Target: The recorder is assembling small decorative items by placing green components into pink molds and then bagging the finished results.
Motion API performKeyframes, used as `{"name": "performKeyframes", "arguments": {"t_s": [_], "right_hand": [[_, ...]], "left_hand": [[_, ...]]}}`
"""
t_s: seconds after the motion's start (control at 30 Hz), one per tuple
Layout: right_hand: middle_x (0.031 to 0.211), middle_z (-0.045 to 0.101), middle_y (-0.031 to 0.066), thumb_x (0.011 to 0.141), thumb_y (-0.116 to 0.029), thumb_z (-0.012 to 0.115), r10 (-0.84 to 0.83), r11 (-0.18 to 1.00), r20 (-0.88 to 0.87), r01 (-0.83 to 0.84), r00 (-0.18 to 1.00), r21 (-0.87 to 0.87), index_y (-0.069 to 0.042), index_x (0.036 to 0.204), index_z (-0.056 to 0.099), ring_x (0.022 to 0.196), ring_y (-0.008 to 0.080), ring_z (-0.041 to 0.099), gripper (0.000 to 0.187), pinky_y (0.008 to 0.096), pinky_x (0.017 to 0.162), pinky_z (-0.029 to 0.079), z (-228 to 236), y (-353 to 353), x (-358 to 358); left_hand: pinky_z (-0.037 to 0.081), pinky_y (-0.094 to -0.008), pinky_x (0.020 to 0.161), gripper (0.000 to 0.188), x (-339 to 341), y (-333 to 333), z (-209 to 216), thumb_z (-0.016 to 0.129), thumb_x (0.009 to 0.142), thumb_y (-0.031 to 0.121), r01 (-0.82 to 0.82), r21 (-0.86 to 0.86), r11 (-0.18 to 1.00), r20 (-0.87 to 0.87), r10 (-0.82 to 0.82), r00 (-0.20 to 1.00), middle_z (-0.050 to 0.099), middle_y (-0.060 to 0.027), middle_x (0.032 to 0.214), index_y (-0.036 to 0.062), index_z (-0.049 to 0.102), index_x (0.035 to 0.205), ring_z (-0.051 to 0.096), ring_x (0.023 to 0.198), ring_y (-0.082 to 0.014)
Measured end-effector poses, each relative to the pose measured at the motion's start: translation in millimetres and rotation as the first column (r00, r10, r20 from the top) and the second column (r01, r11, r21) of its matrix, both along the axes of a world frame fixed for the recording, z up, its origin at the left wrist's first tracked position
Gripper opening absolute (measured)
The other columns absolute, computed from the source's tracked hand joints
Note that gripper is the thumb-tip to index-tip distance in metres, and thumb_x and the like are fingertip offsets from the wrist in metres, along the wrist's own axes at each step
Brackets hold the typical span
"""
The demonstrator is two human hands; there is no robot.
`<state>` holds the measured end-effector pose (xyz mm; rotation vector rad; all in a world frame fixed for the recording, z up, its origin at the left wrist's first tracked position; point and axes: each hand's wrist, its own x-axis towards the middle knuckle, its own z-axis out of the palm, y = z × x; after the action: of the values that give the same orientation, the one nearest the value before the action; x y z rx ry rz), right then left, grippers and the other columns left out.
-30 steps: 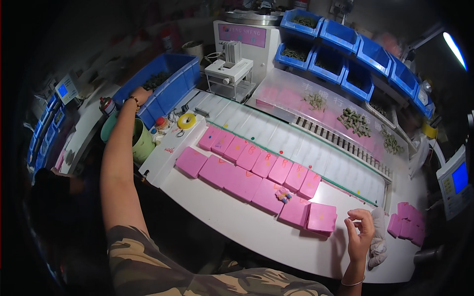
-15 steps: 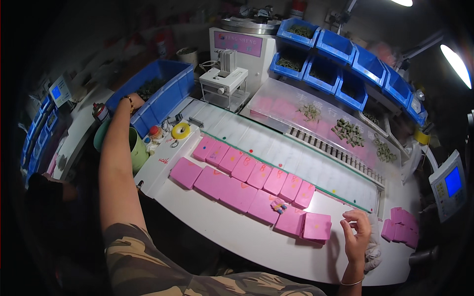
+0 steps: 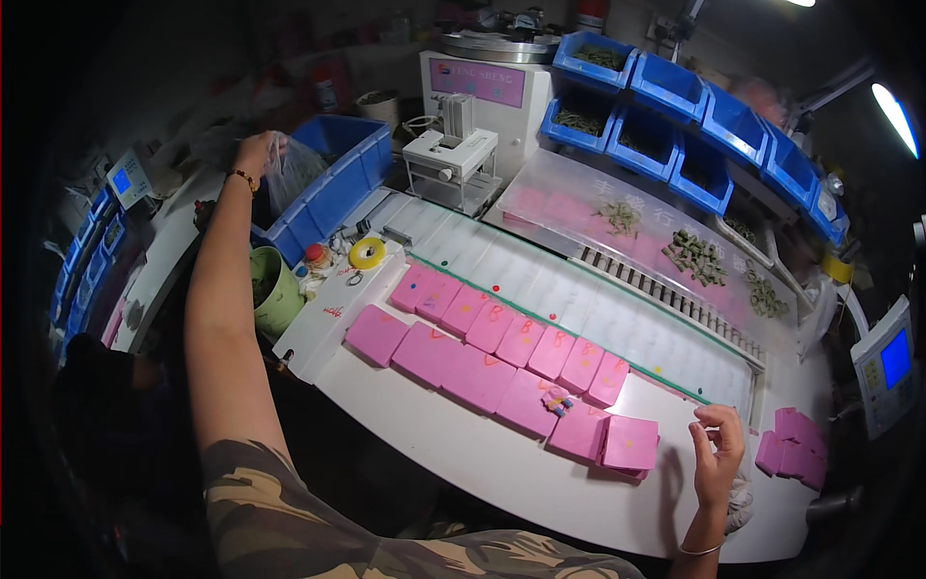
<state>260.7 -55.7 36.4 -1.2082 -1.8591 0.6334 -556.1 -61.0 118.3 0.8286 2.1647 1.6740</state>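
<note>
My left hand (image 3: 260, 151) is closed on the top of a clear plastic bag (image 3: 292, 174), raised over the near side of a large blue bin (image 3: 338, 188). What is in the bag is hard to make out. My right hand (image 3: 719, 449) hangs at the right end of the white table (image 3: 463, 454), fingers loosely curled, thumb apart, nothing between them. Beside its wrist lies a whitish crumpled cloth or glove (image 3: 740, 504). Nearest to it on the left is a small stack of pink blocks (image 3: 632, 442). Two rows of pink blocks (image 3: 473, 372) run leftward, some with marker strokes.
A glass-edged white conveyor (image 3: 540, 299) crosses behind the blocks. On a clear cover (image 3: 656, 227) lie piles of green dried plant pieces (image 3: 694, 259). Blue bins (image 3: 641, 140) hang above. A green bucket (image 3: 277, 294), yellow tape roll (image 3: 367, 253) and digital scale (image 3: 883, 367) stand around.
My left hand has risen out of the blue bin, bringing up the clear plastic bag. My right hand keeps its curled pose; the whole view has shifted slightly.
</note>
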Motion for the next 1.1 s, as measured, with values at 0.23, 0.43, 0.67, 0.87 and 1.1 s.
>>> {"name": "performKeyframes", "arguments": {"t_s": [0.23, 0.43, 0.67, 0.87, 1.1], "right_hand": [[0.099, 0.06, 0.0071, 0.081, 0.004, 0.065, 0.053, 0.998, -0.019, -0.052, 0.998, 0.018, -0.002, 0.095, 0.065, 0.085, 0.0146, 0.06, 0.015, 0.0237, 0.067, 0.046, 9.8, 11.4, -8.7], [0.099, 0.06, 0.0065, 0.081, 0.005, 0.066, 0.218, 0.973, -0.117, -0.225, 0.969, -0.049, 0.0, 0.096, 0.065, 0.085, 0.0131, 0.059, 0.016, 0.0239, 0.067, 0.047, 28.6, 28.2, -35.5], [0.103, 0.065, 0.0069, 0.088, -0.011, 0.069, 0.38, 0.733, -0.463, -0.566, 0.8, -0.377, 0.0, 0.107, 0.065, 0.084, 0.0126, 0.062, 0.022, 0.0251, 0.07, 0.051, 53.0, 59.7, -125.7], [0.106, 0.064, 0.0049, 0.091, -0.02, 0.068, 0.403, 0.597, -0.658, -0.728, 0.636, -0.337, -0.002, 0.121, 0.059, 0.088, 0.0128, 0.062, 0.035, 0.0234, 0.071, 0.049, 66.8, 55.5, -197.4], [0.115, 0.059, 0.0106, 0.086, -0.019, 0.075, 0.434, 0.744, -0.605, -0.645, 0.667, -0.177, -0.001, 0.13, 0.05, 0.085, 0.0135, 0.061, 0.053, 0.0278, 0.07, 0.051, 58.4, 37.8, -198.3]], "left_hand": [[0.05, -0.0271, 0.086, 0.039, 50.3, 1.5, 57.2, 0.043, 0.104, 0.027, 0.108, 0.323, 0.94, -0.034, -0.102, 0.994, 0.066, -0.0065, 0.122, -0.001, 0.058, 0.126, 0.065, 0.099, -0.0135], [0.049, -0.0228, 0.085, 0.037, 97.7, -1.3, 105.2, 0.05, 0.102, 0.024, 0.404, 0.445, 0.8, -0.078, -0.415, 0.907, 0.065, -0.0065, 0.125, -0.0024, 0.057, 0.128, 0.062, 0.095, -0.0081], [0.048, -0.0172, 0.061, 0.03, 208.1, 2.9, 114.1, 0.049, 0.102, 0.021, 0.558, 0.458, 0.692, -0.022, -0.619, 0.785, 0.066, -0.0098, 0.122, -0.0009, 0.061, 0.119, 0.056, 0.068, -0.0027], [0.029, -0.0173, 0.043, 0.021, 317.5, 0.7, 83.1, 0.047, 0.099, 0.014, 0.738, 0.283, 0.613, -0.049, -0.759, 0.649, 0.069, -0.0095, 0.111, 0.0005, 0.063, 0.104, 0.034, 0.047, 0.0013], [0.027, -0.0171, 0.042, 0.021, 418.1, 1.0, 11.0, 0.054, 0.099, 0.02, 0.779, 0.199, 0.594, 0.305, -0.793, 0.527, 0.071, -0.0063, 0.1, 0.0011, 0.062, 0.104, 0.033, 0.044, 0.0011]]}}
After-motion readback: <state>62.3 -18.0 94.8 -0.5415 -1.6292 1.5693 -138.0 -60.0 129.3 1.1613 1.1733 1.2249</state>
